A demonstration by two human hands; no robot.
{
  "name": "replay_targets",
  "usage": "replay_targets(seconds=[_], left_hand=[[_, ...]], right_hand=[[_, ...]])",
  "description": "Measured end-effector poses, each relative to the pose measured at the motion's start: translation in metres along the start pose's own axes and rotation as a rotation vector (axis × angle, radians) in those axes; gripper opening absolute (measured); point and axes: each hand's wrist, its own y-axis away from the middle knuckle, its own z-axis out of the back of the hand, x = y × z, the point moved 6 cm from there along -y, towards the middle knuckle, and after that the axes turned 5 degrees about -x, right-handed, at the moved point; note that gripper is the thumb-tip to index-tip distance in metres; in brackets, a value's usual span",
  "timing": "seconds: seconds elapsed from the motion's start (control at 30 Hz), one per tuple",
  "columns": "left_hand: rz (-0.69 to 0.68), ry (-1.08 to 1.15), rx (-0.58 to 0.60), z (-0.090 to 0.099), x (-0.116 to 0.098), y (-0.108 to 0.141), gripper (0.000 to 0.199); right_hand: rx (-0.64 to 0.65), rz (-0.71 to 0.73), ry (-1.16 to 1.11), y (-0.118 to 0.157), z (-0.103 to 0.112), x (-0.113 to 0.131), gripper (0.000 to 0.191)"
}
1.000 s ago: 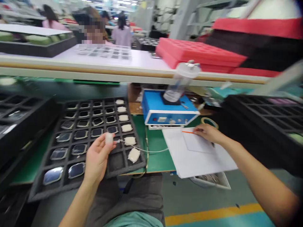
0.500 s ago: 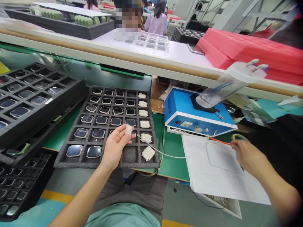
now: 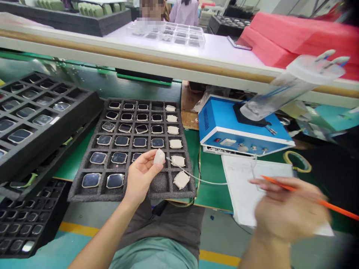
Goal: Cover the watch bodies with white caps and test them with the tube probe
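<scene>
My left hand point(image 3: 143, 175) pinches a small cream watch case point(image 3: 159, 157) between thumb and fingers, above a grey foam tray point(image 3: 131, 195). Dark-faced watch pieces point(image 3: 115, 181) fill many of its compartments, and cream pieces point(image 3: 181, 180) lie down the right column. A thin white cable point(image 3: 206, 182) runs from near the held case towards the right. Over the white papers point(image 3: 241, 186), my right hand point(image 3: 288, 209), blurred by motion, is closed on an orange tube-like line point(image 3: 305, 198), which extends to the right edge.
A blue box point(image 3: 244, 130) bears a leaning clear cylinder point(image 3: 266, 93). Tape point(image 3: 297, 161) lies right of the papers. Stacked black trays point(image 3: 92, 112) stand at left. A shelf edge point(image 3: 168, 65) crosses behind, with red foam point(image 3: 303, 37) on it; people are beyond.
My right hand has moved left and nearer over the papers, now with the orange line in its fingers; the tape lies apart from it. My left hand shows the case's broader side. The view has shifted.
</scene>
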Motion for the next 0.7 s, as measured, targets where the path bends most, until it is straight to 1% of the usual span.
replay_targets(seconds=[0.03, 0.07, 0.1, 0.13, 0.17, 0.2, 0.27, 0.37, 0.53, 0.7], left_hand=[[0.001, 0.000, -0.003, 0.000, -0.001, 0.000, 0.043], [0.004, 0.006, -0.006, 0.000, -0.001, 0.001, 0.043], [0.014, 0.022, -0.008, 0.000, -0.002, 0.001, 0.042], [0.031, 0.048, -0.005, 0.001, -0.002, 0.001, 0.041], [0.056, 0.082, 0.004, 0.000, -0.002, 0.002, 0.041], [0.082, 0.121, 0.017, 0.000, -0.001, 0.002, 0.040], [0.136, 0.194, 0.050, 0.000, -0.001, 0.002, 0.038], [0.194, 0.263, 0.091, -0.001, -0.002, 0.002, 0.031], [0.263, 0.328, 0.132, -0.004, -0.001, 0.001, 0.025], [0.288, 0.348, 0.143, -0.004, 0.000, 0.001, 0.024]], right_hand=[[0.122, -0.014, -0.106, 0.021, -0.029, 0.010, 0.042], [0.321, -0.069, -0.172, 0.044, -0.060, 0.017, 0.032], [0.456, -0.079, -0.209, 0.064, -0.083, 0.026, 0.026], [0.561, -0.064, -0.236, 0.080, -0.102, 0.034, 0.021], [0.642, -0.042, -0.255, 0.094, -0.116, 0.042, 0.019], [0.690, -0.019, -0.276, 0.105, -0.126, 0.047, 0.018], [0.737, -0.014, -0.328, 0.117, -0.137, 0.053, 0.015], [0.749, -0.074, -0.370, 0.125, -0.145, 0.052, 0.014], [0.740, -0.120, -0.360, 0.130, -0.148, 0.049, 0.013], [0.753, -0.140, -0.383, 0.132, -0.148, 0.048, 0.014]])
